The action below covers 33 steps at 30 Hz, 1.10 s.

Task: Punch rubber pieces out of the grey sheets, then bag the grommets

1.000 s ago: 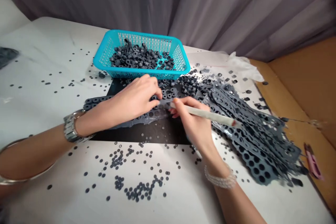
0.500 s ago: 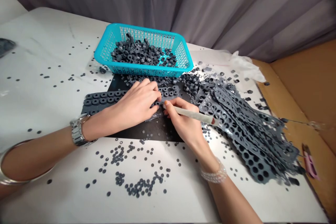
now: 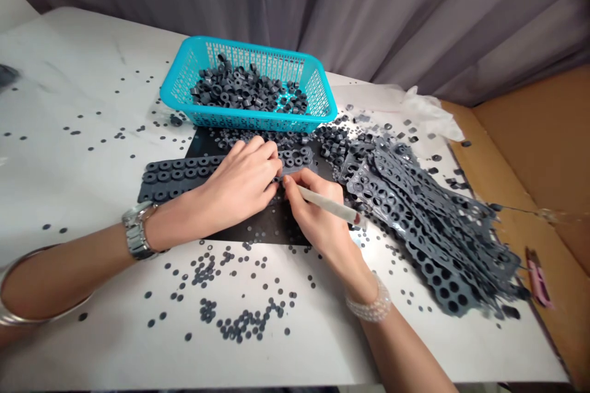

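Observation:
A dark grey moulded rubber sheet (image 3: pixel 168 178) with rows of raised rings lies across a black mat (image 3: pixel 270 228). Over its right part rests my left hand (image 3: pixel 244 177), fingers curled and closed on the sheet, thumb beside the index finger. My right hand (image 3: pixel 325 221) grips a slim tool with a pale wrapped handle (image 3: pixel 326 204), held like a pen. The tool's tip is hidden by my fingers at the sheet's near edge, close to my left fingertips.
Behind the mat stands a turquoise basket (image 3: pixel 258 115) partly filled with loose rubber rings (image 3: pixel 239 87). Perforated leftover sheets (image 3: pixel 415 209) are heaped at the right. Small dark discs (image 3: pixel 244 324) are scattered over the white table. Pink-handled scissors or cutters (image 3: pixel 538 282) lie far right.
The tool's handle end has swung slightly left and down with my right hand. My left hand has stayed on the sheet; the whole view has shifted slightly.

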{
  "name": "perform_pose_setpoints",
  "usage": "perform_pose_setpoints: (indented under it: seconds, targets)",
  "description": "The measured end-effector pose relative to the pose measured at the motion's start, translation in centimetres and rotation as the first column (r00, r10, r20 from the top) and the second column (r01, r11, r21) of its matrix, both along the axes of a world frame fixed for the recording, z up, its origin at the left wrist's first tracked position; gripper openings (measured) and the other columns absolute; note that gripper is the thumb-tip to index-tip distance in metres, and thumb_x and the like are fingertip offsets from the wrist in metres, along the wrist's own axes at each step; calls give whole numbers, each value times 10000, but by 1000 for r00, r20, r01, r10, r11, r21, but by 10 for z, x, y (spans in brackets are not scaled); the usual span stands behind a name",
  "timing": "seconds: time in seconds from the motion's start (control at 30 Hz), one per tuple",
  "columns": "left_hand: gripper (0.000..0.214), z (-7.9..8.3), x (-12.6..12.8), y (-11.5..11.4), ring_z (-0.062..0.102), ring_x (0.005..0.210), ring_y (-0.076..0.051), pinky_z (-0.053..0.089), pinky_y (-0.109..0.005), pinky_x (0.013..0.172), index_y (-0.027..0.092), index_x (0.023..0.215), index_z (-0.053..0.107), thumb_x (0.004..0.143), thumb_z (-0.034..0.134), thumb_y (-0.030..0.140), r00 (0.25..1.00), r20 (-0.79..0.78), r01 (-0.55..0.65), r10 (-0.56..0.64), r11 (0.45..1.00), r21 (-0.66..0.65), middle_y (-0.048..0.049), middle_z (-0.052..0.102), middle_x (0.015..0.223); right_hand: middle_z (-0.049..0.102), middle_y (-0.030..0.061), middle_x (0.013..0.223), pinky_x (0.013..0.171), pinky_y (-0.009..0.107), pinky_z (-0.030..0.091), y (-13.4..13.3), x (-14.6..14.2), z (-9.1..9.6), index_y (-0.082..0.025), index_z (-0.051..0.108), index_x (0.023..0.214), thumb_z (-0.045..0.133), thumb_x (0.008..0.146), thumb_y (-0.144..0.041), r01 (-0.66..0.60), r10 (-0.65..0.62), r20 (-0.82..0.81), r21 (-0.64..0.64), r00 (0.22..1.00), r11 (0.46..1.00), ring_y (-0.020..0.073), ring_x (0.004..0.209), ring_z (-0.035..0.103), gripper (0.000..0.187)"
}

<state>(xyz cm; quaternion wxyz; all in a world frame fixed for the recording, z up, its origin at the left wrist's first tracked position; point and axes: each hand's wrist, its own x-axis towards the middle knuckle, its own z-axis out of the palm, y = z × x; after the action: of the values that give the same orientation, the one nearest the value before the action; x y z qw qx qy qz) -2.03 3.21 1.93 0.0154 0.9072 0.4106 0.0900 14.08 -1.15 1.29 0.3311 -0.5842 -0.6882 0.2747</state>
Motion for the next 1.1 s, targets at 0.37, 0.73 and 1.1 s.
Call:
perform_pose_setpoints:
  seconds: [0.37,0.73,1.1]
  targets:
    - [207,-8,-2,4,514,917,-245,424,-402,792,152,780,618,861,427,159,985,171,12,11,991,-135,-86,586,900,598,-1,613,496,256,294,0,-5,-2,-185,572,764,463,947,-289,2,-3,65,11,998,1000,108,473,463,238]
    - [156,8,-19,9,593,786,-153,437,-276,710,202,819,711,809,602,312,890,394,-47,228,907,-419,-17,673,914,564,-16,572,486,245,296,2,-3,-4,-194,531,668,503,918,-313,42,-42,-13,1,999,999,108,481,458,278]
    - [159,-6,-8,-9,605,918,-191,434,-304,812,197,932,714,865,581,253,954,272,-57,126,968,-246,-17,712,915,679,14,694,612,250,452,6,26,1,-177,626,734,573,880,-405,2,-40,-275,-134,961,991,144,631,616,276]
